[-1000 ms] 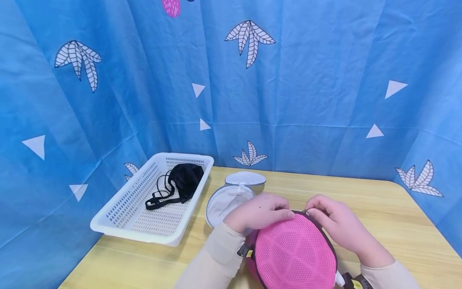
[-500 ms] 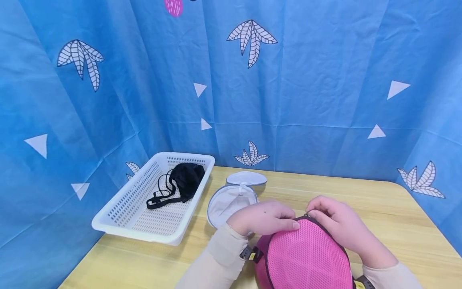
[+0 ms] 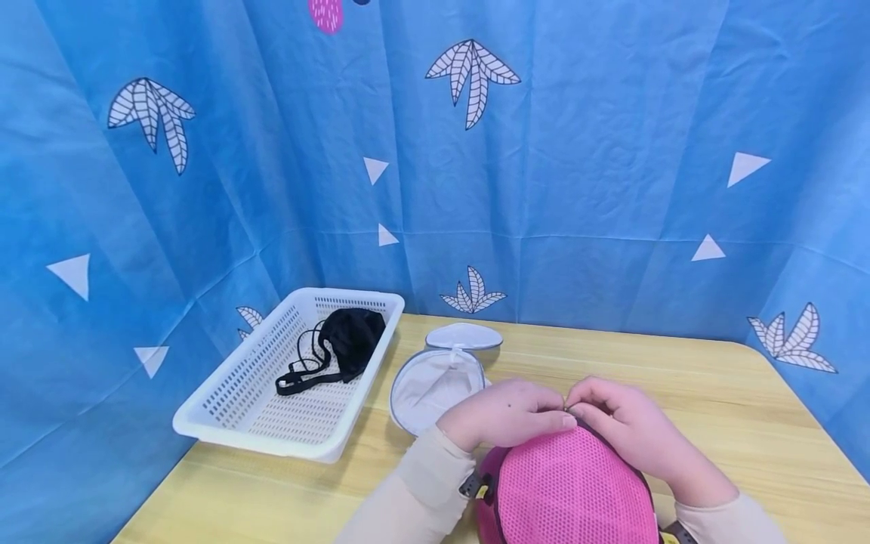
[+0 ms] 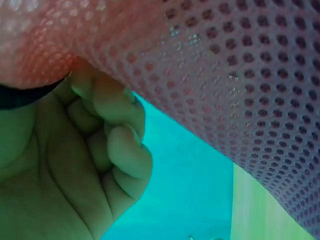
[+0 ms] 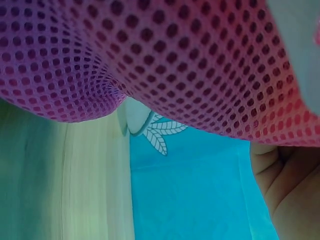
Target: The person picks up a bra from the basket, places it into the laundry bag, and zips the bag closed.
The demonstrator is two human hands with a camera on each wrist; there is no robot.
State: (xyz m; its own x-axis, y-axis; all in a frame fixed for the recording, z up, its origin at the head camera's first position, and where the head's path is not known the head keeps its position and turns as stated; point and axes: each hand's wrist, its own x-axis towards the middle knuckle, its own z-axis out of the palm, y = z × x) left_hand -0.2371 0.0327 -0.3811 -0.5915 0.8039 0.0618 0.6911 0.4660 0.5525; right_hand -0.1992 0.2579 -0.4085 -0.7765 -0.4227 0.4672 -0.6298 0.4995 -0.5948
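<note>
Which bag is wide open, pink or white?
The white bag beside the basket: its lid is folded back, so its inside shows. The pink bag has a mesh panel across its visible face.

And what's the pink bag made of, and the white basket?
The pink bag looks like synthetic mesh, mostly matte: it's full of small holes and curves softly. The white basket is probably plastic, slightly shiny, with a smooth rim and neat slots.

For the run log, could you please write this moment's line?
left hand: grips pink mesh bag; right hand: pinches its edge; black item: in basket
</note>
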